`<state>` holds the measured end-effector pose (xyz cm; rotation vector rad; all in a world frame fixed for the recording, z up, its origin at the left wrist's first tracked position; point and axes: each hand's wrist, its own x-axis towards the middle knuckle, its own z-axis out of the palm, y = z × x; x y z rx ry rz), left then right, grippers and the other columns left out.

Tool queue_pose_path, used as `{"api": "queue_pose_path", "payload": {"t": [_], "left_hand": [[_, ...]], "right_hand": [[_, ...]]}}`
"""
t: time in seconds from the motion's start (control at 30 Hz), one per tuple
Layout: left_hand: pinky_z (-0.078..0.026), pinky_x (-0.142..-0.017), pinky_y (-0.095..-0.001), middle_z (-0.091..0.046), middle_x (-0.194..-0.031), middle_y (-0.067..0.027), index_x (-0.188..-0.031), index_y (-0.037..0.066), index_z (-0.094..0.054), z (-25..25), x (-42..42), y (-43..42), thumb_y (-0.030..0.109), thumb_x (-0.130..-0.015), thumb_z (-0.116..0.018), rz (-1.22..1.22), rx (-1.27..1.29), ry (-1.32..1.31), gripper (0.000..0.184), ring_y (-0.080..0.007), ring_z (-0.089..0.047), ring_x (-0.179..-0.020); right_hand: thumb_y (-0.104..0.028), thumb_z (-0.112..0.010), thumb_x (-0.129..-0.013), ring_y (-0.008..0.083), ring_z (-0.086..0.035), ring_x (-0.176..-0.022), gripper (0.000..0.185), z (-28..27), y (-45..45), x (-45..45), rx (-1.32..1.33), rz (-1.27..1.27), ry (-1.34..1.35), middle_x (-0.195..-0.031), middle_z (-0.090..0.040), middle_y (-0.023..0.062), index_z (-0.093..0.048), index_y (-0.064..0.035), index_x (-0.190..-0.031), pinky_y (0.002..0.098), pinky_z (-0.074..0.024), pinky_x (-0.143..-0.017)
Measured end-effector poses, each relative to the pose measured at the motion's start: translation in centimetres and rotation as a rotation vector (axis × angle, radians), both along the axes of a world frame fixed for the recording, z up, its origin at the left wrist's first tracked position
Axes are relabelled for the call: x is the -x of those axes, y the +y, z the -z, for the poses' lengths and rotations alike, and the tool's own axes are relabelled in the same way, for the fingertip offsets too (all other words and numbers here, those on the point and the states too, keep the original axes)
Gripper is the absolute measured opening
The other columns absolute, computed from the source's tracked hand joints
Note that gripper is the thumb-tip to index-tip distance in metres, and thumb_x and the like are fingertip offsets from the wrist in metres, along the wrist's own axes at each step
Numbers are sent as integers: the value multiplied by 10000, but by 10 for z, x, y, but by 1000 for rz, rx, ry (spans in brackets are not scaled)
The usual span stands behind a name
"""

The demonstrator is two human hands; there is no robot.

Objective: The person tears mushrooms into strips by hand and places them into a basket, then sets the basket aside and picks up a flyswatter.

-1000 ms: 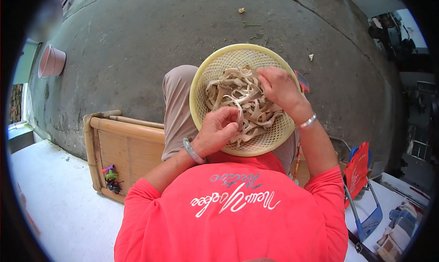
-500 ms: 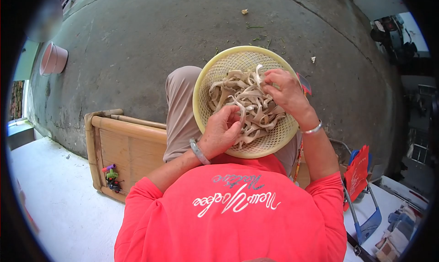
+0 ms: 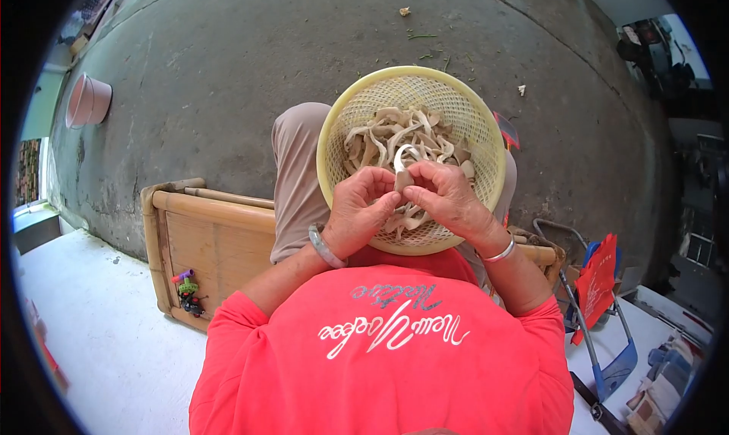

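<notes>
A round yellow plastic basket rests on my lap, holding a heap of torn oyster mushroom strips. Over its near side, both hands meet at one oyster mushroom piece, whose pale stem curls upward. My left hand pinches it between thumb and fingers from the left. From the right, my right hand grips the same piece with thumb and forefinger. The fingertips of the two hands nearly touch. Strips directly beneath the hands are partly hidden.
A bamboo chair is at the left, with a small colourful toy on it. A pink bucket stands at far left. To the right are a red bag and a blue-and-metal frame. Green scraps lie on the concrete floor.
My right hand has come down and left from the basket's far right side to meet my left hand. Both now hold one mushroom piece together. The basket has shifted slightly.
</notes>
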<state>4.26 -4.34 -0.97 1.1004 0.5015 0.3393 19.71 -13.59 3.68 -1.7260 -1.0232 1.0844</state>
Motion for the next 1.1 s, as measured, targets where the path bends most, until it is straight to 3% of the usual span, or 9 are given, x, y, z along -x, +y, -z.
{"api": "queue_pose_path", "payload": {"t": [0.13,0.23,0.43,0.53,0.6,0.73,0.83,0.93,1.1], "left_hand": [[-500,-733,-220,-633,-913,-40,-1015,-10,-552,6,1,2,0,-864,-610,6,23,-23,162,-81,-609,-825],[-497,-721,-217,-634,-898,-35,-1002,-6,-560,4,1,2,-2,-858,-615,15,51,-42,154,-75,-603,-805],[-492,-711,-207,-629,-877,-21,-975,-10,-573,2,-1,6,1,-851,-623,57,137,-31,134,-66,-594,-780],[-485,-685,-199,-625,-854,-12,-950,-8,-582,9,0,6,-10,-841,-618,62,122,-10,115,-59,-584,-751],[-482,-667,-195,-622,-839,-8,-937,-6,-586,9,-1,7,-20,-834,-610,68,106,6,106,-55,-578,-731],[-468,-592,-204,-603,-751,-8,-875,-3,-577,-6,-2,10,-54,-789,-584,117,209,-1,100,-62,-561,-648],[-465,-575,-216,-594,-715,-14,-854,0,-572,-4,-1,12,-54,-773,-580,175,297,-3,97,-72,-559,-625],[-467,-587,-227,-595,-720,-21,-862,6,-577,-4,0,13,-37,-776,-594,234,337,-11,98,-80,-558,-634],[-467,-578,-212,-593,-771,-3,-903,8,-582,5,1,9,-13,-792,-605,187,241,-26,115,-60,-554,-653]], "right_hand": [[-53,-616,-791,102,-547,-626,115,3,-2,9,10,16,-66,-702,-601,82,-590,30,-866,276,-462,-576],[-31,-599,-809,54,-506,-646,77,3,-2,11,12,7,-63,-718,-576,27,-578,22,-862,237,-428,-559],[-16,-576,-778,119,-522,-598,78,9,-1,13,-116,-24,-250,-697,-571,103,-560,25,-843,284,-420,-536],[-5,-558,-763,183,-533,-585,58,6,1,15,-108,-20,-290,-688,-558,121,-547,24,-812,314,-427,-550],[-35,-548,-744,340,-576,-669,74,9,0,16,-124,-62,-444,-718,-544,160,-532,5,-804,409,-461,-604],[-27,-543,-730,336,-569,-680,77,15,0,9,-238,-59,-646,-744,-532,149,-522,-15,-803,418,-462,-620],[-22,-564,-707,315,-569,-700,111,7,1,-11,-144,-60,-1022,-760,-517,123,-519,-55,-802,416,-466,-624],[-16,-559,-707,318,-567,-716,112,5,2,-38,-48,-32,-1157,-763,-522,125,-515,-54,-803,417,-472,-628],[-40,-569,-766,332,-580,-747,114,7,7,-64,-9,0,-1131,-814,-556,146,-530,-22,-871,415,-473,-645]]}}
